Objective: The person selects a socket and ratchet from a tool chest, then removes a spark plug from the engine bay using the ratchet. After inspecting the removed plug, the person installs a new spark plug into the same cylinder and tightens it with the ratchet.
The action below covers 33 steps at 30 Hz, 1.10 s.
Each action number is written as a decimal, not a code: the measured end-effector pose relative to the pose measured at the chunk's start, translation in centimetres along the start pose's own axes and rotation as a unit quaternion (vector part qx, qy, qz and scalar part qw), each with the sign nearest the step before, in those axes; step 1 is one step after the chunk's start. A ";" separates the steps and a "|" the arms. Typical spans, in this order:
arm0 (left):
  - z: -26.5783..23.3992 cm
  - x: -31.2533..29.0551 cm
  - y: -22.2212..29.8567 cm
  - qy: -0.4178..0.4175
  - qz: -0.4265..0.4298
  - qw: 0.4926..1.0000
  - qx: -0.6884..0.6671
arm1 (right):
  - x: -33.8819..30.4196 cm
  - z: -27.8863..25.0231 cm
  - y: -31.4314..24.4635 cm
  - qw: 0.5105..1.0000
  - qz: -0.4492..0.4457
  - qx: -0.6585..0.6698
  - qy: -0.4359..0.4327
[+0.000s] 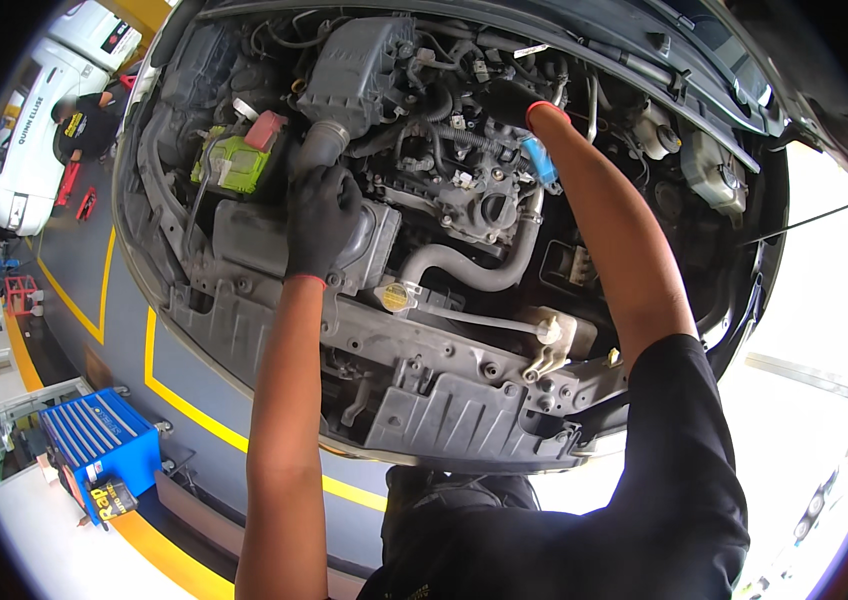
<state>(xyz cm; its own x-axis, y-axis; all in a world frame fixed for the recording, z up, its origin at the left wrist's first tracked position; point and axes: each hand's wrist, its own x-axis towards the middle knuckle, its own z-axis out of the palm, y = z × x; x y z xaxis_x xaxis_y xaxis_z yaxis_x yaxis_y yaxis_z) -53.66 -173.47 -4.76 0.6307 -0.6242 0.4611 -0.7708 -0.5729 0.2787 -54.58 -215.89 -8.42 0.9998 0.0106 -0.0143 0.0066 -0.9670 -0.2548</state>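
Note:
My left hand (323, 222), in a black glove with a red cuff, is closed round the lower part of the grey air intake hose (323, 146). That hose runs down from the black air filter housing (356, 72). Deep at the back of the engine bay, my right hand (510, 99) reaches in, also gloved in black. Its fingers are lost among dark hoses and wiring, so their grip is hidden. A light blue object (540, 160) shows beside my right wrist, too small to name. Between my arms lies the engine (464, 190), with its round black oil filler cap (495, 208).
A battery with a lime-green cover (234, 165) sits left of the hose. Along the front run a curved radiator hose (479, 272) and a yellow-topped radiator cap (396, 297). Fluid reservoirs (716, 178) stand at right. A blue tool cabinet (104, 445) and another person (86, 128) are at left.

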 end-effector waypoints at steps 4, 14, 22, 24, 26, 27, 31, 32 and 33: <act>0.0 0.1 0.2 0.007 0.009 1.000 -0.001 | 1.9 -0.9 -1.8 0.982 -0.025 -0.153 -0.112; -0.1 0.5 0.0 0.009 -0.001 1.000 0.013 | 2.0 -3.0 -1.9 0.987 0.041 -0.093 -0.123; -0.4 0.2 -0.6 0.007 -0.005 1.000 0.016 | 1.8 -1.9 -2.7 0.980 0.074 -0.164 -0.080; -0.3 0.5 0.1 0.014 0.004 1.000 0.014 | 2.0 -1.5 -1.5 0.988 0.102 -0.078 -0.090; 0.2 1.3 0.9 -0.006 0.014 1.000 -0.003 | 2.2 0.4 2.2 0.987 0.142 0.028 -0.065; 0.0 1.3 0.6 -0.015 0.009 1.000 -0.001 | 2.8 0.6 1.6 0.987 0.145 0.049 -0.052; -0.4 0.1 -0.1 -0.007 -0.008 1.000 0.007 | 2.0 0.1 -1.9 0.987 0.140 -0.077 0.017; -0.5 0.2 0.0 -0.011 -0.008 1.000 0.009 | 1.4 -1.0 -2.3 0.985 0.143 -0.088 0.035; -0.5 0.4 0.1 -0.012 -0.006 1.000 0.009 | 0.9 -1.3 -1.8 0.987 0.128 -0.095 0.032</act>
<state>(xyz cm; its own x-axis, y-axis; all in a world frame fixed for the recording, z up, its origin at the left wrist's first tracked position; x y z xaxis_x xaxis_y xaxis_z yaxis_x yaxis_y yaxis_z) -53.51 -173.54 -4.17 0.6414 -0.6306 0.4370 -0.7621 -0.5889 0.2689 -53.71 -214.49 -6.72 0.9683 -0.2496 0.0091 -0.2485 -0.9664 -0.0648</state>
